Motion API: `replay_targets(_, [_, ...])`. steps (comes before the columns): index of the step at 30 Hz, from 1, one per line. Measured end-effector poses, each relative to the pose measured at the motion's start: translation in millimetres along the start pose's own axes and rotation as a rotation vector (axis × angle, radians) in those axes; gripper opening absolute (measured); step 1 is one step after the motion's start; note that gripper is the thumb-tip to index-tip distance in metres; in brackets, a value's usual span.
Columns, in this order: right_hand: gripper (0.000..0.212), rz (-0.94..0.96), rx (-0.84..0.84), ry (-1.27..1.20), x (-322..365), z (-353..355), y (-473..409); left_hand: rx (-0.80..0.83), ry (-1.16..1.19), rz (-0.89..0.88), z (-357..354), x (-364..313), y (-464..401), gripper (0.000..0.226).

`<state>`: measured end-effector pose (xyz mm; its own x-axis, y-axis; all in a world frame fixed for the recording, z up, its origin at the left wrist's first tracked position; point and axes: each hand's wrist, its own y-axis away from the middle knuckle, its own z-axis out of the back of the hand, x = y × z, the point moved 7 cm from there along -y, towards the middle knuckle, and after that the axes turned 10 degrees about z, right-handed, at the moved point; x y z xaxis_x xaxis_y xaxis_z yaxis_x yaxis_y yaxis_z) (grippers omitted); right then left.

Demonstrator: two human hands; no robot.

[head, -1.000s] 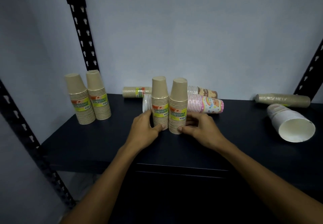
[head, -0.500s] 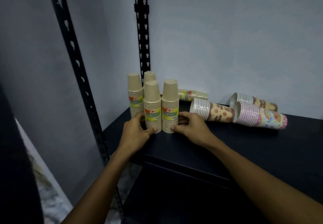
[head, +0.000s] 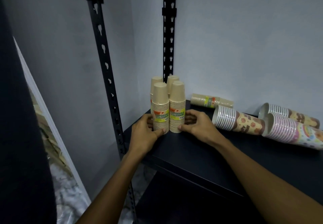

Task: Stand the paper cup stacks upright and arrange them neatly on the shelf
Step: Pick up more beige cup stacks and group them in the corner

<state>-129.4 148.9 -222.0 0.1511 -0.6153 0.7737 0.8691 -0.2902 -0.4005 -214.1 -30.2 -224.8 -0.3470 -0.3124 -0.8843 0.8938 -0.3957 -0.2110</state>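
Note:
Two upright tan cup stacks with yellow labels stand side by side at the shelf's left end. My left hand (head: 146, 132) grips the left stack (head: 160, 104) near its base. My right hand (head: 197, 125) grips the right stack (head: 177, 103) the same way. Directly behind them stand two more upright tan stacks (head: 172, 80) in the back corner, mostly hidden. Another tan stack (head: 209, 100) lies on its side along the wall. A brown-patterned stack (head: 237, 120) and a pink-patterned stack (head: 293, 132) lie on the dark shelf (head: 201, 153), with a further patterned stack (head: 286, 112) behind them.
Black slotted uprights (head: 103, 57) frame the left end, one at the front and one in the back corner (head: 168, 31). A grey wall closes the back and left. The shelf's front edge runs diagonally below my hands, with a lower shelf underneath.
Both hands have slid the two held stacks leftward along the shelf until they stand right in front of the two corner stacks. The view has swung left with them.

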Motion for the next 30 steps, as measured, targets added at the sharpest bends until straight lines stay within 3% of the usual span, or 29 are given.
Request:
replay_targets(13, [0.049, 0.042, -0.081, 0.074, 3, 0, 7, -0.026, 0.025, 0.014, 0, 8, -2, 0.061])
replay_targets(30, [0.041, 0.025, -0.128, -0.001, 4, -1, 7, -0.059, 0.007, 0.012, 3, 12, -1, 0.049])
